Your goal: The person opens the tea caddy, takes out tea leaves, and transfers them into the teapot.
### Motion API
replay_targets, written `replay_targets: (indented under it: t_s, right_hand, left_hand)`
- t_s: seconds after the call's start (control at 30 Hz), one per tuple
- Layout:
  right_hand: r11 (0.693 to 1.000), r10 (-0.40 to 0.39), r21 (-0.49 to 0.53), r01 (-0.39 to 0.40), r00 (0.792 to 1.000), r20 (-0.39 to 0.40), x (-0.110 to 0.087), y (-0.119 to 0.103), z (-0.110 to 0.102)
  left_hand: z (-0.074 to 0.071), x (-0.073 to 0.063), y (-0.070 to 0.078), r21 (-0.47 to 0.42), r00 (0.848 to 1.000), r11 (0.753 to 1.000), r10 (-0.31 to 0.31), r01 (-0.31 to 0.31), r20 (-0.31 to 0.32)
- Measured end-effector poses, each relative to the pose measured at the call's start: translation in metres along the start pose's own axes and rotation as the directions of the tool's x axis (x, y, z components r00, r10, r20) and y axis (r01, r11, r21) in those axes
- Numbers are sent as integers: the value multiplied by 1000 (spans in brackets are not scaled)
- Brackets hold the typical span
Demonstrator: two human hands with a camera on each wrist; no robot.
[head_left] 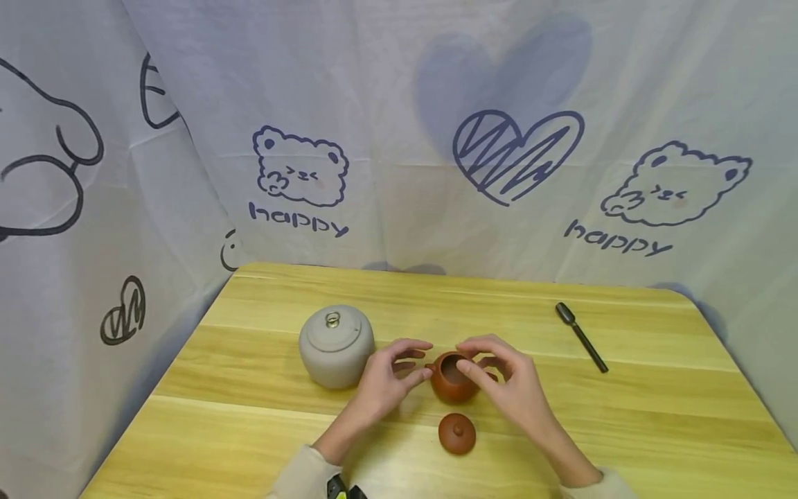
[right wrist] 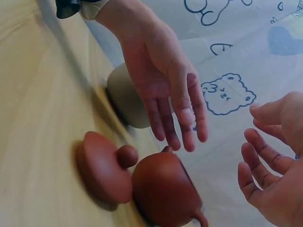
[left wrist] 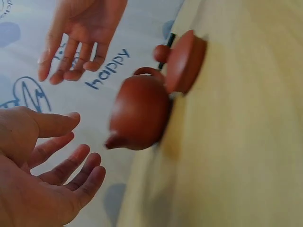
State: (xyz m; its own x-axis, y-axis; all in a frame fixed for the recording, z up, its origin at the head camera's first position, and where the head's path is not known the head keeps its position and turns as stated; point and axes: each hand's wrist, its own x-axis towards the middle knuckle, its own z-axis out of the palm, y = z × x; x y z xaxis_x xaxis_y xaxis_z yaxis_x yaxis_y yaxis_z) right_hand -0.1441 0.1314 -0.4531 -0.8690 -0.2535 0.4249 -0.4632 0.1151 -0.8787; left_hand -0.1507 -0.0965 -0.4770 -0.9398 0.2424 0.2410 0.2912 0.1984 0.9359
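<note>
Holding the left hand (head_left: 388, 378) at the spout side of the pot (head_left: 454, 394) and the right hand (head_left: 510, 374) at its handle side, with fingers spread and loosely bent on both, pinching nothing. Hovering just apart from the pot, judging by the gaps in both wrist views; probably bracketing it for steadying from two sides. Seeing the pot standing upright in the head view's lower half, slightly right of centre, with mouth uncovered. Finding the lid (head_left: 457, 435) resting knob up just below it in the frame, likely put there for staying within reach of either hand. Noting the jar (head_left: 337, 350) standing covered at centre left and the tool (head_left: 584, 339) lying slantwise at right, both seemingly set aside on the table (head_left: 661, 416). Counting two hands, one pot, one loose lid, one jar, one tool.
</note>
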Motion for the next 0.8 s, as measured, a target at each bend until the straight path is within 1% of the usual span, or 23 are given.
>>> replay_targets:
  t_s: [0.1,0.2,0.3,0.43,0.5,0.6,0.8]
  right_hand:
    - [1000,-13,5,13,1000,0,8,-1,1]
    - [999,-25,20,25,1000,0,16,-3,3]
    - [998,-35,44,36,999,-10,23,-3,7]
    - [996,-35,75,37,999,-27,32,-1,17]
    - [995,-26,94,29,999,-25,36,0,23]
    - [992,2,128,0,1000,-15,41,1,33]
    - [984,56,172,-57,998,12,49,3,54]
  left_hand:
    - [-7,1,10,46,1000,999,30,-30,0]
    - [-16,2,20,84,999,996,43,-42,-9]
    - [-27,3,30,117,998,992,52,-48,-32]
    - [-45,2,40,170,994,983,79,-65,-81]
    - [-54,1,43,193,989,978,96,-74,-109]
    - [-67,1,45,200,982,975,126,-96,-141]
    - [-88,3,43,219,961,967,179,-132,-211]
